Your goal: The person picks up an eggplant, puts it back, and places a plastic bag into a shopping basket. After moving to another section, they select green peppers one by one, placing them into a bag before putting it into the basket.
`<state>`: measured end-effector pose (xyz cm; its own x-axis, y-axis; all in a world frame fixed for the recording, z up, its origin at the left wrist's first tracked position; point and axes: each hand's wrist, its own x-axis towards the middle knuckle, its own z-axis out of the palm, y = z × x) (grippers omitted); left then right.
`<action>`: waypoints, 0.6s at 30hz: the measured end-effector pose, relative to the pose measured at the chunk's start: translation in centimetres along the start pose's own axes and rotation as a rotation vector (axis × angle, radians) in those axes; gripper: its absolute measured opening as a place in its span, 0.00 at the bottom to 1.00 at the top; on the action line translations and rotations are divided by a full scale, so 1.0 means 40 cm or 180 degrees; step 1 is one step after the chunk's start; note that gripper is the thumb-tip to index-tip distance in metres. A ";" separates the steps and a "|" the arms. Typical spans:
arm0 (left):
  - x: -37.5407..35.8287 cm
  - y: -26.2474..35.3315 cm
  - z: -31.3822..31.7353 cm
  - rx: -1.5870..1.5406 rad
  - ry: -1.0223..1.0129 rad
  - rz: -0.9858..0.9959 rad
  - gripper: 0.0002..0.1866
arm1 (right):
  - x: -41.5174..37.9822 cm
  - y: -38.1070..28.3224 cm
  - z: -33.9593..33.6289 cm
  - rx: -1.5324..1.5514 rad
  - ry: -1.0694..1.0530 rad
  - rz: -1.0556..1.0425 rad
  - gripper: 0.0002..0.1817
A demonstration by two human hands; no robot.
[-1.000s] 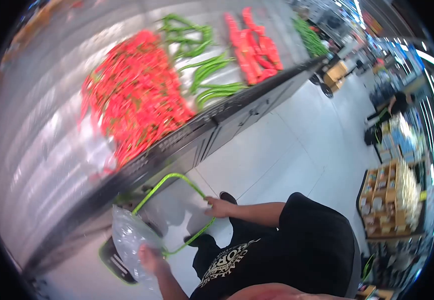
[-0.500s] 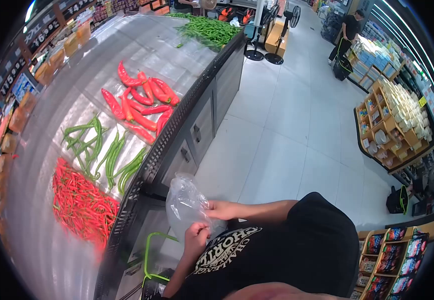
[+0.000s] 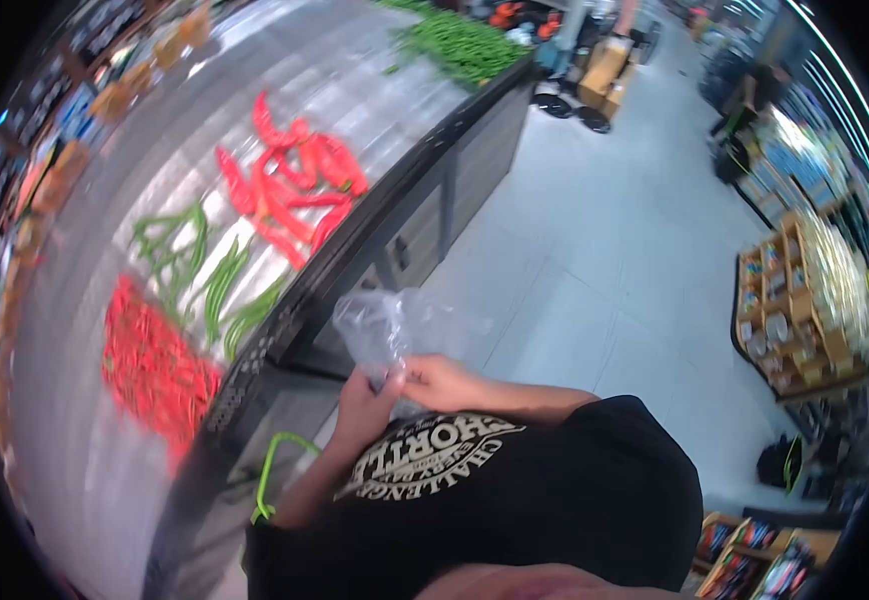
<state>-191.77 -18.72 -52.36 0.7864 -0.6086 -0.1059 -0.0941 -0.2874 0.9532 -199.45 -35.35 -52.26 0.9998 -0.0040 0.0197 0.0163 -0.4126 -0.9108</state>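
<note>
Closest to you, just above the printed black shirt [image 3: 474, 480], both of your hands meet on a clear plastic bag [image 3: 394, 325]: your left hand [image 3: 366, 395] is curled with its fingertips pinched on the bag's lower edge, and your right hand [image 3: 436, 380] closes on the same edge from the other side, thumb and fingers nipping the film. The bag rises from your fingers as a crumpled, cloudy sheet in front of the dark edge of the produce counter [image 3: 374, 235]; I cannot tell whether its mouth is parted, and nothing shows inside it. By my reading you are at the very start: the bag is in hand and being worked at its edge, but no produce has gone in, so opening it and filling it are all left to do. Below your left arm the green handle [image 3: 274, 470] of a basket sticks up near the counter's foot. On the steel counter top, the nearest heap is small red chillies [image 3: 149, 370], then long green peppers [image 3: 219, 290], then large red peppers [image 3: 289, 180] further along, with a pile of green vegetables [image 3: 464, 40] at the far end. Across the pale tiled floor [image 3: 594, 260], well apart from you, a wooden display rack [image 3: 804, 310] stands at the right, and another person [image 3: 749, 100] in dark clothes is by the far shelves.
</note>
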 end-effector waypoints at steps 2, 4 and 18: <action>0.031 -0.061 -0.010 -0.0600 0.0077 0.0346 0.11 | 0.030 -0.013 -0.009 0.0106 -0.0138 0.0125 0.15; 0.032 -0.030 -0.031 -0.1030 0.0246 0.0200 0.09 | 0.050 -0.004 -0.015 0.0233 -0.0116 0.0150 0.14; 0.074 -0.001 -0.492 -0.2974 0.2282 0.0744 0.08 | 0.435 -0.156 0.008 0.0889 -0.0365 -0.0016 0.10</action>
<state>-177.40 -5.96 -47.15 0.9981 0.0609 -0.0039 -0.0337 0.6032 0.7969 -182.14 -32.57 -46.37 0.9943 0.1067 -0.0077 0.0079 -0.1458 -0.9893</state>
